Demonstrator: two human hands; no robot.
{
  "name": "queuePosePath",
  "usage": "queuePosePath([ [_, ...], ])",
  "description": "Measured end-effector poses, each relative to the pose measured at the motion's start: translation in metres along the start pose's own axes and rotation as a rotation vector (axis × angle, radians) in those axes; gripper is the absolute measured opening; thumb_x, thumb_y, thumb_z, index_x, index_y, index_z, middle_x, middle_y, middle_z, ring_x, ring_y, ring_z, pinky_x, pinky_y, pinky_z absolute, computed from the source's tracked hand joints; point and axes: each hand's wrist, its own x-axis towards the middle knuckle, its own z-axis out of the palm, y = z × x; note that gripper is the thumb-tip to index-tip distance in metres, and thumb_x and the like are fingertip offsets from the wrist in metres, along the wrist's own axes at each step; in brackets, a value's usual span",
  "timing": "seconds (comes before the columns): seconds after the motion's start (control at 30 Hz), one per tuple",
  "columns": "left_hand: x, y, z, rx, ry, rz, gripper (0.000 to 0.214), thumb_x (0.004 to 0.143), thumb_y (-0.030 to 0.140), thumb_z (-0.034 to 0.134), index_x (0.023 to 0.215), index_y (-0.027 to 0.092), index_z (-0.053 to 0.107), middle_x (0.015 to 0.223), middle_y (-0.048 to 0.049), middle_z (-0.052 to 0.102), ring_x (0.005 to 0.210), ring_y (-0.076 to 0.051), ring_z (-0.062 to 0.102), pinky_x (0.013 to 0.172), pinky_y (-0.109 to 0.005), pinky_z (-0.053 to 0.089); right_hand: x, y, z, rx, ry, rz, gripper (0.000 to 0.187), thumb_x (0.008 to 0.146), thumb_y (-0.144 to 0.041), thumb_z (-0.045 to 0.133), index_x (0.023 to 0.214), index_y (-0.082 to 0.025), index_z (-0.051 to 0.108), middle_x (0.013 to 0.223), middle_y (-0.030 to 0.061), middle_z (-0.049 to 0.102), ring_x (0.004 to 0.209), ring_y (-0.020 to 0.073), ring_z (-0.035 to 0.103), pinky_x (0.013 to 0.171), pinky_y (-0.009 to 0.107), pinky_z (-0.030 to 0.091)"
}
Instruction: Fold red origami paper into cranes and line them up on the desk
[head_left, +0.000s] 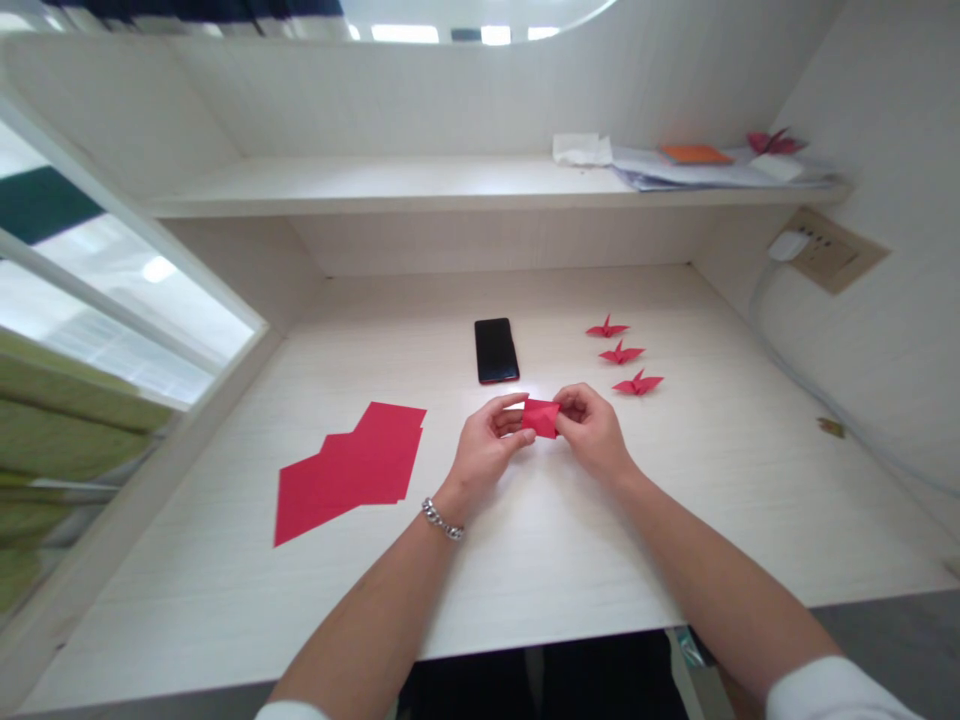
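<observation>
A small folded piece of red paper is held between both hands, just above the desk. My left hand pinches its left edge with thumb and fingers. At the right edge, my right hand grips it, with the fingertips partly hidden behind the paper. Three red paper cranes stand in a row beyond my right hand. Left of my hands, several red paper sheets lie overlapping on the desk.
A black phone lies beyond my hands. The shelf above bears papers, an orange piece and another red crane. A white plug sits in the right wall socket, its cable hanging along the wall.
</observation>
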Motion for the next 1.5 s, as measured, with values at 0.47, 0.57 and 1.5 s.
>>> queuePosePath([
  [0.47,-0.0010,0.0050,-0.0010,0.266,0.136,0.094,0.029,0.072,0.028,0.076,0.100,0.018,0.075,0.101,-0.0091,0.074,0.089,-0.023,0.069,0.085,-0.036,0.055,-0.0002,0.0000,-0.0033,0.304,-0.277,0.289,0.020,0.073,-0.033,0.065,0.083,-0.018,0.073,0.084,0.0050,0.067,0.080,0.0209,0.061,0.064,0.031,0.054],
  [0.57,-0.0027,0.0083,0.0008,0.312,0.123,0.158,0.026,0.073,0.028,0.076,0.097,0.020,0.076,0.103,-0.0083,0.073,0.094,-0.023,0.068,0.089,-0.036,0.053,-0.0007,-0.0016,-0.0022,0.297,-0.268,0.335,0.027,0.072,-0.041,0.071,0.082,-0.016,0.074,0.079,0.0054,0.068,0.075,0.0193,0.061,0.063,0.030,0.053],
  [1.5,-0.0006,0.0002,-0.0070,0.489,0.089,0.208,0.035,0.076,0.036,0.074,0.108,0.021,0.072,0.105,-0.0076,0.073,0.093,-0.023,0.069,0.087,-0.035,0.054,0.0012,-0.0031,0.0001,0.312,-0.110,0.346,0.033,0.068,-0.049,0.076,0.074,-0.016,0.073,0.072,0.0037,0.068,0.068,0.0147,0.060,0.059,0.026,0.052],
])
